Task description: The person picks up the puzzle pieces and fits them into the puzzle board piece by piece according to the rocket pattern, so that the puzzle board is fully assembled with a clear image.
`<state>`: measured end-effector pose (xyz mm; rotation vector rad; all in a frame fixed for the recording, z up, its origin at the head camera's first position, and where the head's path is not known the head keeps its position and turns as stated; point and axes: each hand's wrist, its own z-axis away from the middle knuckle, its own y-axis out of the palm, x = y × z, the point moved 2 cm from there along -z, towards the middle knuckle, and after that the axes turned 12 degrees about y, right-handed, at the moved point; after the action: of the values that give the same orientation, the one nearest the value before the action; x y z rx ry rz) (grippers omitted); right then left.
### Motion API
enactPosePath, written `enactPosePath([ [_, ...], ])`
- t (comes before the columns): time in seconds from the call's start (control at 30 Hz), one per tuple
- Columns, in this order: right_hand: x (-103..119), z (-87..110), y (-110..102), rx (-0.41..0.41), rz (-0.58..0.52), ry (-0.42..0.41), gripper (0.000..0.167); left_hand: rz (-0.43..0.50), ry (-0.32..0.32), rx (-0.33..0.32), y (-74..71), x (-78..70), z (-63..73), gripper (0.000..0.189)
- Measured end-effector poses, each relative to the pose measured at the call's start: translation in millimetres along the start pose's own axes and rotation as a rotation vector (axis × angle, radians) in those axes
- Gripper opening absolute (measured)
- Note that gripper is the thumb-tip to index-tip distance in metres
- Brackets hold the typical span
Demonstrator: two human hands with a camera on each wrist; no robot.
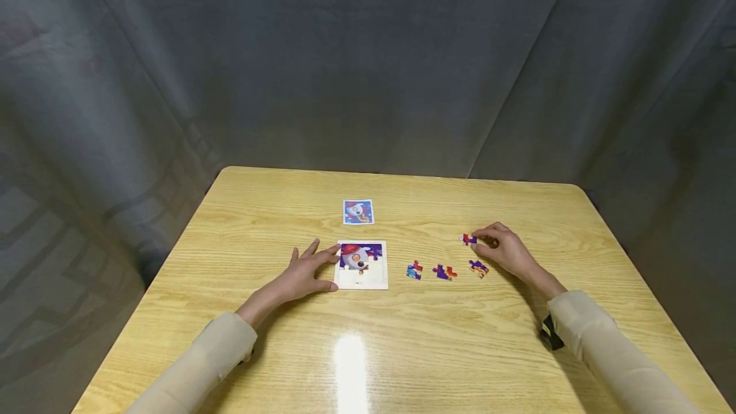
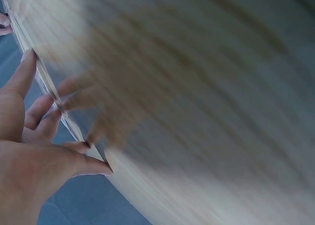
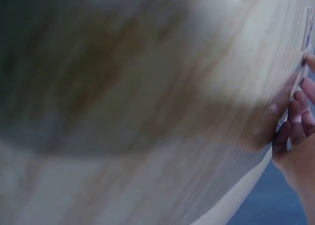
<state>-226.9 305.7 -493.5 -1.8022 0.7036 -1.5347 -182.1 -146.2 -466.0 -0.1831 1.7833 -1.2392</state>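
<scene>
In the head view my left hand [image 1: 301,273] lies at the left side of a square puzzle board [image 1: 362,281], spread fingers and thumb touching its edge. Part of the board shows a picture of a white animal's head with a red top; its lower and right parts are bare. Over to the right, my right hand [image 1: 506,250] pinches a red and purple puzzle piece [image 1: 467,239] at its right end, between thumb and finger. A purple and orange piece [image 1: 478,268] lies just below that hand. The right wrist view shows the fingers [image 3: 295,116] low against the tabletop.
Between board and right hand lie a blue and red piece [image 1: 414,270] and a purple and orange-red piece [image 1: 444,272]. A small picture card [image 1: 358,212] lies beyond the board. The wooden table [image 1: 437,350] ends at a grey curtain [image 1: 368,69].
</scene>
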Motion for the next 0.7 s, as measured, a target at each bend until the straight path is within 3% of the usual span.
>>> enactPosePath([
  [0.27, -3.7, -1.3, 1.0, 0.002, -0.016, 0.045, 0.030, -0.004, -0.001, 0.005, 0.3, 1.8, -0.5, 0.055],
  [0.5, -1.0, -2.0, 0.2, -0.009, -0.019, -0.005, 0.026, -0.006, 0.002, 0.000, -0.6, 3.3, -0.9, 0.055],
  [0.7, 2.8, -2.2, 0.4, -0.021, 0.068, -0.023, 0.024, -0.001, -0.001, 0.002, 0.8, 2.1, 0.5, 0.055],
])
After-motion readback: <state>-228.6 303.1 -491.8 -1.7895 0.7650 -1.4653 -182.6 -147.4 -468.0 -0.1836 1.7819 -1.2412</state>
